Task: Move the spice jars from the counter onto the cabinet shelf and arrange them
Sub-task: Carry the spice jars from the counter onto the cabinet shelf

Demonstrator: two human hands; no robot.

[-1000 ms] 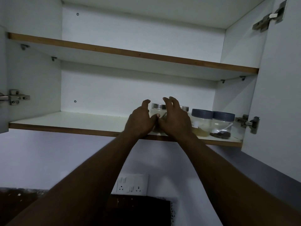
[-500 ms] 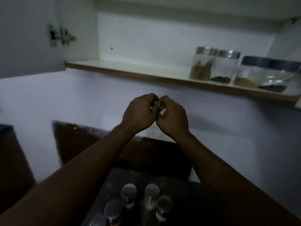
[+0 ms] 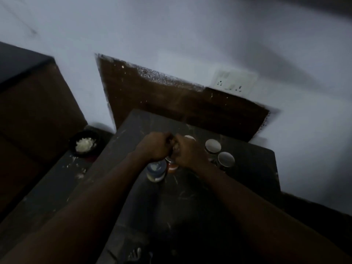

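Several spice jars stand on the dark counter (image 3: pixel 190 197). A blue-lidded jar (image 3: pixel 156 171) and a jar with red contents (image 3: pixel 172 168) sit just under my hands. Two silver-lidded jars (image 3: pixel 213 146) (image 3: pixel 226 159) stand to the right, and another lid (image 3: pixel 189 137) peeks out behind my right hand. My left hand (image 3: pixel 154 147) and my right hand (image 3: pixel 188 153) hover over the jars, knuckles together, fingers curled closed, with nothing visibly held. The cabinet shelf is out of view.
A dark bowl of white bits (image 3: pixel 84 144) sits on a lower ledge to the left. A wall socket plate (image 3: pixel 235 80) is on the white wall behind a brown backsplash (image 3: pixel 171 100). The scene is dim and blurred.
My view has swung down from the cabinet shelf to the counter. Both hands came down from the shelf, closed together, and now sit over the jars on the counter.
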